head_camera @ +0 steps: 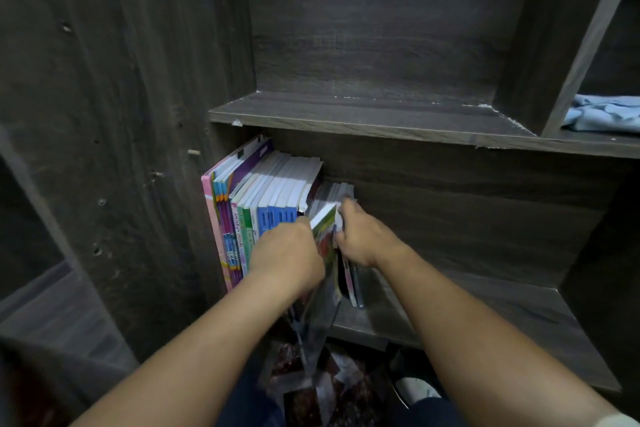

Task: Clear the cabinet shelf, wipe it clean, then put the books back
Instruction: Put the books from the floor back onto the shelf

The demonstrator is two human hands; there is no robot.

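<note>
**Both hands on one book at the lower cabinet shelf**

Two bare forearms reach forward over a patterned rug (311,388) on the floor and meet at the front of the lower shelf (467,315). The left hand (287,253) curls round the left face of a green-and-red book (325,229), knuckles to the camera and fingertips hidden behind it. The right hand (363,236), just beside it, hooks its fingers over the top edges of a few thin books (334,192) at the right end of the row.

The green-and-red book stands between the two hands, touching both. Its long axis runs up and down, top edge level with the knuckles, and its blurred lower end reaches past the shelf's front lip towards the person. The left hand looks the nearer to its spine. Whether it is coming out or going in cannot be told, but its travel runs straight along the forearms.

To its left, the row of books (277,191) stands upright, spines forward, packed against the cabinet's left wall (121,114). Behind and above lies the upper shelf (346,114), its edging chipped. Farthest right, in the next compartment, a crumpled blue cloth (606,113) lies well apart from both hands.
</note>
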